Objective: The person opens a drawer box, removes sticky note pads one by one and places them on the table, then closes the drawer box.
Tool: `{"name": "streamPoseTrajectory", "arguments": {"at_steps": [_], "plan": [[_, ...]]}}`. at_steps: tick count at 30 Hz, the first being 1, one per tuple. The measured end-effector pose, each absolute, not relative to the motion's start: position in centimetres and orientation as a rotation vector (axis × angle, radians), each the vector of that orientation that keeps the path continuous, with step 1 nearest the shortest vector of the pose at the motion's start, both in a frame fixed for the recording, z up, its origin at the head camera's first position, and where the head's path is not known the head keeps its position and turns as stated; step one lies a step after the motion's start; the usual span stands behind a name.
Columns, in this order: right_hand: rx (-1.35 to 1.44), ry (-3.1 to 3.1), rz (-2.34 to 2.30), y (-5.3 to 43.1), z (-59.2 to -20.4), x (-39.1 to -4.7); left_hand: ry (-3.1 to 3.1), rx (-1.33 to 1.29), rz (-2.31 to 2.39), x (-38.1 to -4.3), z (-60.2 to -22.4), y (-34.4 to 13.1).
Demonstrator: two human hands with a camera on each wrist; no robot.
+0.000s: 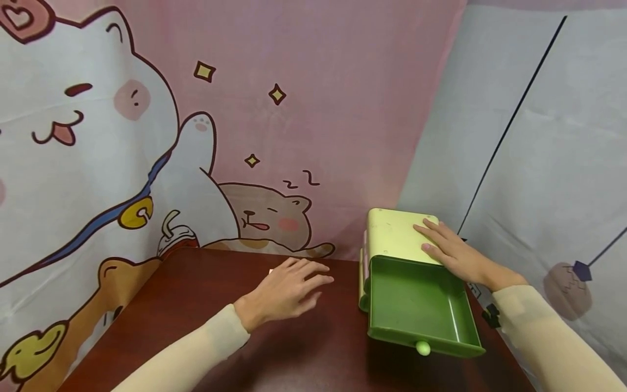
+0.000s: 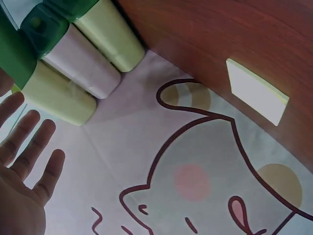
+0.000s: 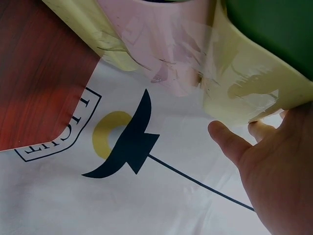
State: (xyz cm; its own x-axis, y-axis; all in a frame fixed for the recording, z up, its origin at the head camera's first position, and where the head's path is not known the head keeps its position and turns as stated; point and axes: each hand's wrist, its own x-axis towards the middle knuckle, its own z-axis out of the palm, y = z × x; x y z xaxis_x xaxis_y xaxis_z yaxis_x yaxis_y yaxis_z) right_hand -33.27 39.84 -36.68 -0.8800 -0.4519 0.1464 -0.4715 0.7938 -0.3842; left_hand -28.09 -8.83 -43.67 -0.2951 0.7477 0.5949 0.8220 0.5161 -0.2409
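A small stacked drawer cabinet, pale yellow and pink, stands at the right of the table. Its top green drawer is pulled out, bare inside, with a round light-green knob on its front. My right hand rests on the cabinet's top, fingers spread and fairly straight. My left hand hovers over the middle of the table, fingers extended and holding nothing. Behind it lies a small white pad with a pale yellow edge, mostly hidden by the hand in the head view.
The dark red-brown wooden table ends at a printed cloth with cartoon animals, hanging behind and at both sides. Lower pink and yellow tiers of the cabinet sit beneath the open drawer, close to the back cloth.
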Motion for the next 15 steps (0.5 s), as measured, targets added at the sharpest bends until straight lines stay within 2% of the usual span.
{"name": "streamPoseTrajectory", "arguments": {"at_steps": [15], "plan": [[0.776,-2.916,0.637,40.1,-36.8,-33.4,-1.896,-1.326,-0.018,-25.6,-42.2,-6.5]]}}
